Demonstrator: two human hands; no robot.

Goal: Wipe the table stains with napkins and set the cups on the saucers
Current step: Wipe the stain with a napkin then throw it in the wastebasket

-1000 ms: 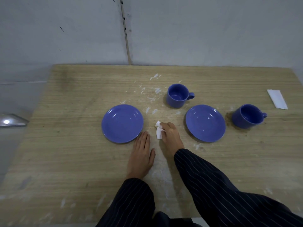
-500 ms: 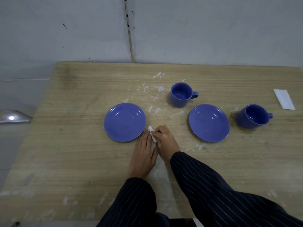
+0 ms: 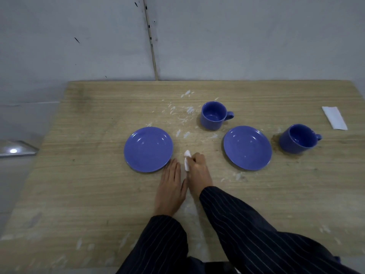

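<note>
Two blue saucers lie on the wooden table (image 3: pixel 88 184): the left saucer (image 3: pixel 148 149) and the right saucer (image 3: pixel 247 148). One blue cup (image 3: pixel 213 115) stands behind them near the middle. A second blue cup (image 3: pixel 297 139) stands right of the right saucer, on a brown stain (image 3: pixel 275 139). White stains (image 3: pixel 182 115) streak the table between the left saucer and the middle cup. My right hand (image 3: pixel 198 171) presses a crumpled white napkin (image 3: pixel 186 159) onto the table between the saucers. My left hand (image 3: pixel 171 187) lies flat beside it, fingertips at the left saucer's rim.
A folded white napkin (image 3: pixel 334 117) lies at the far right of the table. More white smears (image 3: pixel 85 244) run along the near edge. A grey wall stands right behind the table. A shiny metal object (image 3: pixel 15 151) is off the table's left side.
My right hand swept the napkin left toward my left hand, then back a little to the right and forward. My left hand stayed flat in place.
</note>
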